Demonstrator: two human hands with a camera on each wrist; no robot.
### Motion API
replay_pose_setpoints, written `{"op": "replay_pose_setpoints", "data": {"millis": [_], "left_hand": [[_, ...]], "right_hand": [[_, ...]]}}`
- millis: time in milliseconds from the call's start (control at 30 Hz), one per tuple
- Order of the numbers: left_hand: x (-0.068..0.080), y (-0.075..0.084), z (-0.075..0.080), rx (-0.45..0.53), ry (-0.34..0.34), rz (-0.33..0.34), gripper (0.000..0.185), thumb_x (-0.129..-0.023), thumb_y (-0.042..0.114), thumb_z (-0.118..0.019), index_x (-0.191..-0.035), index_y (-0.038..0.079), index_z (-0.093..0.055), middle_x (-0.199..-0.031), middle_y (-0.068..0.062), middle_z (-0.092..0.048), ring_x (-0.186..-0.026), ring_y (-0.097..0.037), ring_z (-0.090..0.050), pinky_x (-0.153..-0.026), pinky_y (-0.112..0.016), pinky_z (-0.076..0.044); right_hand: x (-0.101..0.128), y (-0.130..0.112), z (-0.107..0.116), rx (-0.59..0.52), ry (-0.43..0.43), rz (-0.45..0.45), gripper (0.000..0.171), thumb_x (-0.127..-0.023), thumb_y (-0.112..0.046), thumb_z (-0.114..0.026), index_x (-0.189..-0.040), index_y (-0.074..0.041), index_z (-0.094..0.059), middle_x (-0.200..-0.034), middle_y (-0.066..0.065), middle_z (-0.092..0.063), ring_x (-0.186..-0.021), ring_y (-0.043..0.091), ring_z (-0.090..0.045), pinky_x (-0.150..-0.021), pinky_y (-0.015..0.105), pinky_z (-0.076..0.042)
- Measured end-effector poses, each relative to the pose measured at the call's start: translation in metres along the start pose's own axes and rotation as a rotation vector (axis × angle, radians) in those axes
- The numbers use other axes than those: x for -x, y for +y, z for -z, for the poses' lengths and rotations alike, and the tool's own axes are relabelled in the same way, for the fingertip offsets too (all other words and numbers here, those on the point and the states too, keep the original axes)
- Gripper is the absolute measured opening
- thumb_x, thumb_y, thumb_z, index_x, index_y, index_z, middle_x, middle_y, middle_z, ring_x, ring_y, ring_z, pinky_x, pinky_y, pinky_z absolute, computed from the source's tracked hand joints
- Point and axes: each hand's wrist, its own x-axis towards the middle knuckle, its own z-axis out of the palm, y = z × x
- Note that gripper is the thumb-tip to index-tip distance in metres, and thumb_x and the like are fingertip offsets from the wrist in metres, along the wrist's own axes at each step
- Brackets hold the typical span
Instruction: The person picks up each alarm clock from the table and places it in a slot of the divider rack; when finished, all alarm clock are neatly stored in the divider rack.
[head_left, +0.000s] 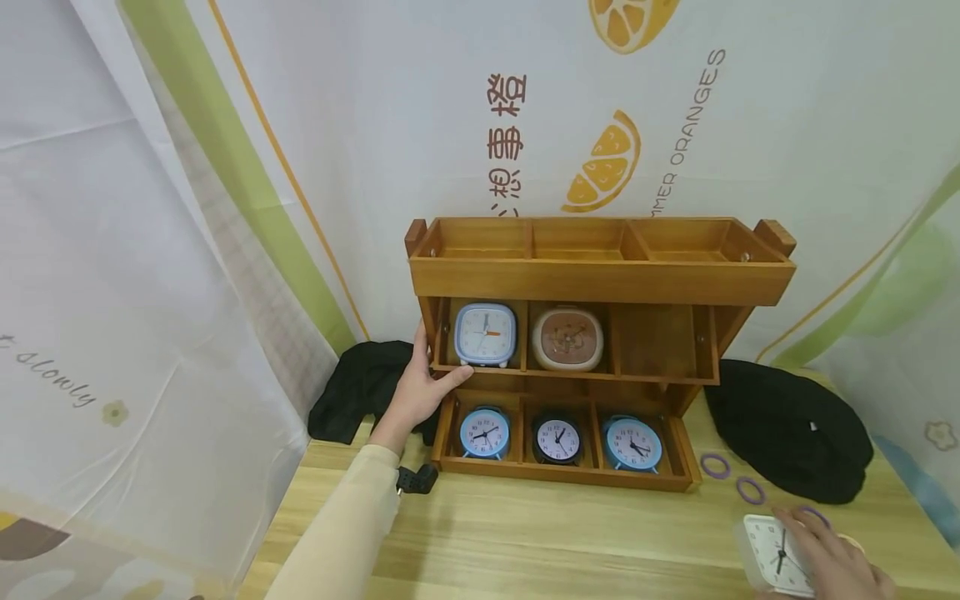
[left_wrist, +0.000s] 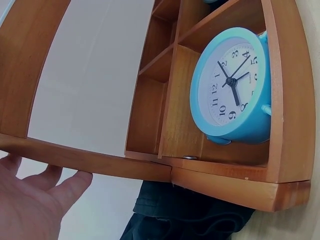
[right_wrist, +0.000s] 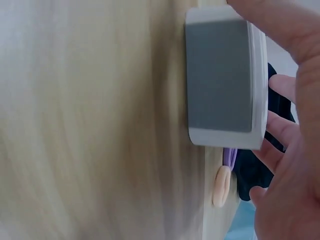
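A wooden three-tier shelf stands at the back of the table. My left hand rests against its left side, thumb along the middle ledge beside a light blue square clock; the fingers look straight in the left wrist view. A beige clock sits beside it. On the bottom tier stand a blue round clock, a black clock and another blue clock. At the front right my right hand grips a white square clock, fingers curled round it.
Black cloth lies left and right of the shelf. Two purple rings lie on the wooden table near the right hand, and a beige disc too. A small black plug sits by the left sleeve.
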Motion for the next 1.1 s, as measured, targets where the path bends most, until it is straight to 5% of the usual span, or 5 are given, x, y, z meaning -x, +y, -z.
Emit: {"op": "replay_pose_setpoints", "data": {"millis": [300, 467, 700, 933, 1100], "left_hand": [[0.000, 0.000, 0.000, -0.001, 0.004, 0.013, 0.113, -0.095, 0.045, -0.076, -0.166, 0.037, 0.013, -0.175, -0.004, -0.007, -0.159, -0.035, -0.015, -0.123, -0.061, -0.023], [0.000, 0.003, 0.000, 0.005, 0.005, 0.007, 0.113, -0.095, 0.045, -0.076, -0.166, 0.037, 0.012, -0.175, -0.004, -0.008, -0.159, -0.036, -0.015, -0.123, -0.061, -0.022], [0.000, 0.004, 0.001, 0.011, 0.005, 0.016, 0.114, -0.095, 0.046, -0.076, -0.167, 0.035, 0.012, -0.175, -0.005, -0.008, -0.159, -0.037, -0.016, -0.123, -0.061, -0.022], [0.001, 0.003, 0.001, 0.007, 0.001, 0.023, 0.113, -0.096, 0.045, -0.075, -0.166, 0.038, 0.013, -0.175, -0.005, -0.007, -0.159, -0.034, -0.014, -0.123, -0.061, -0.023], [0.002, 0.001, 0.000, 0.001, -0.004, 0.036, 0.115, -0.095, 0.048, -0.075, -0.166, 0.035, 0.013, -0.175, -0.007, -0.006, -0.159, -0.036, -0.015, -0.122, -0.062, -0.024]], "right_hand": [[0.002, -0.004, 0.009, -0.026, 0.043, -0.014, 0.103, -0.077, -0.071, -0.080, -0.146, -0.002, -0.047, -0.140, 0.035, -0.044, -0.110, 0.063, -0.053, -0.068, 0.082, -0.039], [0.005, -0.012, 0.010, -0.057, 0.187, 0.002, 0.107, -0.067, -0.070, -0.088, -0.143, -0.005, -0.049, -0.137, 0.032, -0.047, -0.113, 0.055, -0.052, -0.074, 0.081, -0.036], [0.005, -0.034, 0.032, -0.124, 0.431, 0.149, 0.109, -0.056, -0.051, -0.101, -0.144, -0.009, -0.052, -0.133, 0.025, -0.048, -0.108, 0.052, -0.051, -0.072, 0.079, -0.033], [-0.002, -0.067, 0.066, -0.191, 0.528, 0.237, 0.110, -0.053, -0.043, -0.104, -0.147, -0.015, -0.055, -0.137, 0.025, -0.046, -0.107, 0.056, -0.044, -0.070, 0.071, -0.023], [-0.011, -0.086, 0.086, -0.229, 0.670, 0.366, 0.111, -0.042, -0.032, -0.107, -0.143, -0.017, -0.062, -0.134, 0.020, -0.051, -0.104, 0.045, -0.045, -0.070, 0.062, -0.022]]}}
